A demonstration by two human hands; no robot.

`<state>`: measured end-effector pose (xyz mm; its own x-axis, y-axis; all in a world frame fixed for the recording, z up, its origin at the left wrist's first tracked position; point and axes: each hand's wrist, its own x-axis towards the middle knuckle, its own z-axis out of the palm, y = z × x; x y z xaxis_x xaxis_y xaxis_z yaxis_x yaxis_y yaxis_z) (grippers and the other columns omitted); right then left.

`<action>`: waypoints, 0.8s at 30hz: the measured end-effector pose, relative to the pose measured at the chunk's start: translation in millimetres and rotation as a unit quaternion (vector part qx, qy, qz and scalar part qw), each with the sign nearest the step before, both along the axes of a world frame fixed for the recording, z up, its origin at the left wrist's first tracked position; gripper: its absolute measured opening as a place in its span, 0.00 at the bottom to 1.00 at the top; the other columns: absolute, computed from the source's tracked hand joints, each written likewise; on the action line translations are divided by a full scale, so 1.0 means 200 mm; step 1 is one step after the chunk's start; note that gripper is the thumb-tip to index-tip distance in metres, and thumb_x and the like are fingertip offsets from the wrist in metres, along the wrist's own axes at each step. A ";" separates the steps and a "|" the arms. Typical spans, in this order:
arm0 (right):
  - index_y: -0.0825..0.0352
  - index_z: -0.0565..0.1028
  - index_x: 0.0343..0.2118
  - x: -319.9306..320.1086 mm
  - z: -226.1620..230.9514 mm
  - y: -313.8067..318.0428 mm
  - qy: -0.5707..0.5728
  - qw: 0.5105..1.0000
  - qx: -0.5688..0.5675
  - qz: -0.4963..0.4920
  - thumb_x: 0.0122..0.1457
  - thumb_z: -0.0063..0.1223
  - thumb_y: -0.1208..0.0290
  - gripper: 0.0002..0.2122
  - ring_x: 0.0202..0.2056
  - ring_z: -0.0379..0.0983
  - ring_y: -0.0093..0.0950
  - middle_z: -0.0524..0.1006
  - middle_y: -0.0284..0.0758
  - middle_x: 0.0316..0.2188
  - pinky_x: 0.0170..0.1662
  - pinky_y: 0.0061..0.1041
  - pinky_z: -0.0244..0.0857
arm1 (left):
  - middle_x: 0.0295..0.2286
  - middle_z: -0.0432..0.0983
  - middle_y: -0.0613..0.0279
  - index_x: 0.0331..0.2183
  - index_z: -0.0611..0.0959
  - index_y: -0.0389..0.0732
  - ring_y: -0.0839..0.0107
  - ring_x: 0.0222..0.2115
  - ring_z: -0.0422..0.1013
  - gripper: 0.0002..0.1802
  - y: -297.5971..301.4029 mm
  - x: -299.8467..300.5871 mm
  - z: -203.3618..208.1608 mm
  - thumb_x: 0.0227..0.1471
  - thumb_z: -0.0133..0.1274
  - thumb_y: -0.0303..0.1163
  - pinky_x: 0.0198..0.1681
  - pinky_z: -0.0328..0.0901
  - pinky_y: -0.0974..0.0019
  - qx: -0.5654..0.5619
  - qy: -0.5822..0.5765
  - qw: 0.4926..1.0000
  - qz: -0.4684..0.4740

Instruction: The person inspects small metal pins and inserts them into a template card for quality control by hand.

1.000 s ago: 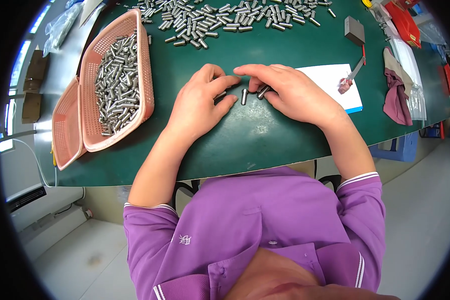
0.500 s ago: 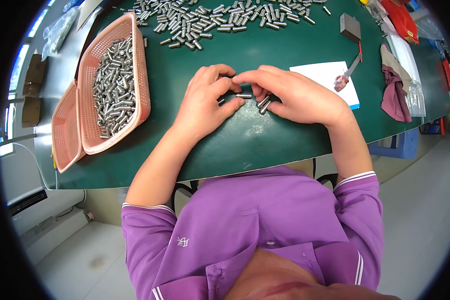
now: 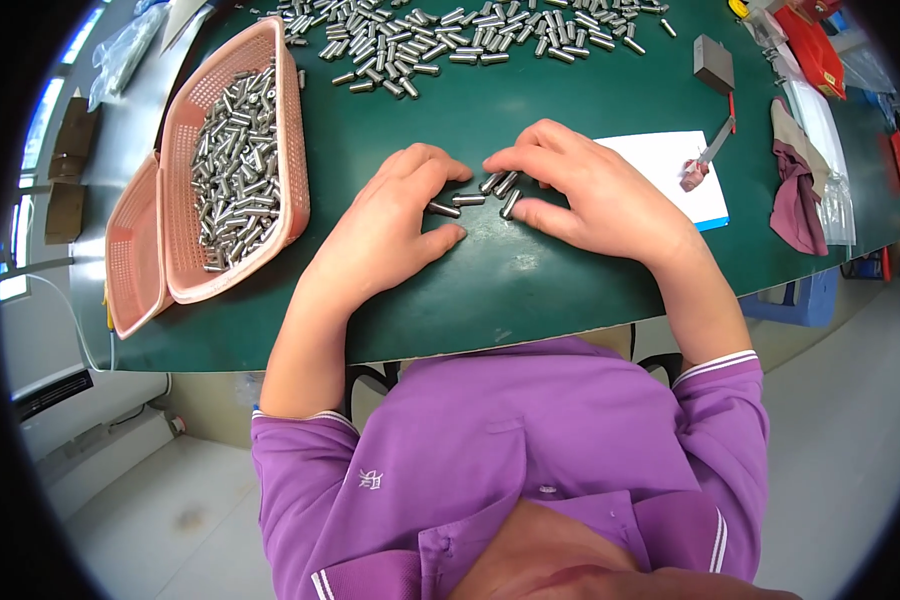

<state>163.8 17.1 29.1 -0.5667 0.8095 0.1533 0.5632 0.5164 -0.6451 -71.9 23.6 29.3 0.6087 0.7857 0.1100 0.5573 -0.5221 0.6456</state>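
Note:
Several short metal pins (image 3: 468, 200) lie loosely on the green table between my two hands. My left hand (image 3: 385, 220) rests to the left of them, thumb and forefinger spread apart. One pin (image 3: 443, 210) lies in the gap between that thumb and the fingers. On the other side my right hand (image 3: 600, 200) arches over the table with its forefinger stretched out and its thumb apart. Another pin (image 3: 510, 205) is by the tip of the right thumb, and two more are beneath the right fingers. The right hand's lower fingers are partly hidden.
A pink plastic basket (image 3: 292, 160) full of similar pins stands at the left, beside another pink basket (image 3: 135, 245). A large pile of pins (image 3: 420, 40) covers the far table. Rightward are white paper (image 3: 705, 195), a knife-like blade (image 3: 715, 140), a grey block (image 3: 712, 62) and a cloth (image 3: 795, 190).
My hands have moved apart, and the left thumb and fingers have opened away from the pins. More pins now show loose on the table between them.

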 end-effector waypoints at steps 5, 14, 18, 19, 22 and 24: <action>0.61 0.73 0.43 -0.04 -0.02 -0.01 -0.031 0.999 0.020 0.001 0.47 0.59 0.73 0.17 0.41 0.71 0.35 0.69 0.36 0.38 0.43 0.33 0.68 | 0.34 0.70 0.58 0.38 0.77 0.36 0.64 0.34 0.69 0.17 0.00 0.00 0.00 0.42 0.57 0.21 0.39 0.66 0.65 -0.023 0.021 0.999 0.007; 0.61 0.74 0.39 -0.06 -0.06 0.00 -0.014 0.999 0.035 -0.010 0.47 0.58 0.75 0.14 0.41 0.71 0.34 0.70 0.33 0.38 0.42 0.31 0.68 | 0.28 0.69 0.60 0.34 0.77 0.36 0.68 0.27 0.69 0.13 -0.01 0.02 -0.02 0.42 0.60 0.24 0.32 0.66 0.66 -0.038 0.022 0.996 0.077; 0.62 0.74 0.39 -0.05 -0.05 0.00 -0.025 0.999 0.032 -0.005 0.48 0.56 0.78 0.13 0.40 0.70 0.34 0.71 0.34 0.38 0.41 0.31 0.68 | 0.29 0.71 0.55 0.32 0.77 0.36 0.57 0.31 0.71 0.13 -0.01 0.03 0.01 0.42 0.61 0.28 0.34 0.67 0.59 -0.019 0.071 0.992 0.104; 0.61 0.75 0.39 -0.04 -0.05 0.00 -0.024 0.999 0.025 -0.007 0.48 0.55 0.80 0.13 0.40 0.70 0.34 0.71 0.33 0.38 0.42 0.31 0.67 | 0.29 0.71 0.55 0.32 0.77 0.36 0.57 0.31 0.71 0.13 -0.02 0.04 0.00 0.42 0.61 0.28 0.34 0.67 0.59 -0.019 0.072 0.992 0.105; 0.63 0.75 0.39 -0.02 -0.06 0.02 0.011 0.999 0.029 0.042 0.50 0.48 0.83 0.13 0.42 0.70 0.35 0.72 0.34 0.35 0.45 0.34 0.67 | 0.29 0.71 0.55 0.31 0.76 0.37 0.57 0.31 0.71 0.15 -0.02 0.06 -0.04 0.41 0.63 0.31 0.34 0.66 0.58 -0.010 0.066 0.990 0.128; 0.62 0.75 0.40 -0.03 -0.07 0.02 0.031 0.998 0.035 0.039 0.49 0.50 0.84 0.15 0.41 0.71 0.35 0.73 0.33 0.35 0.44 0.33 0.67 | 0.29 0.71 0.56 0.31 0.76 0.37 0.56 0.31 0.71 0.18 -0.02 0.08 -0.06 0.38 0.65 0.32 0.34 0.66 0.57 -0.022 0.054 0.989 0.136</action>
<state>157.3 20.5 15.2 -0.6150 0.7499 0.2440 0.4801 0.6015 -0.6385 -56.8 18.7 18.2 0.3806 0.9245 0.0183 0.7406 -0.3167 0.5927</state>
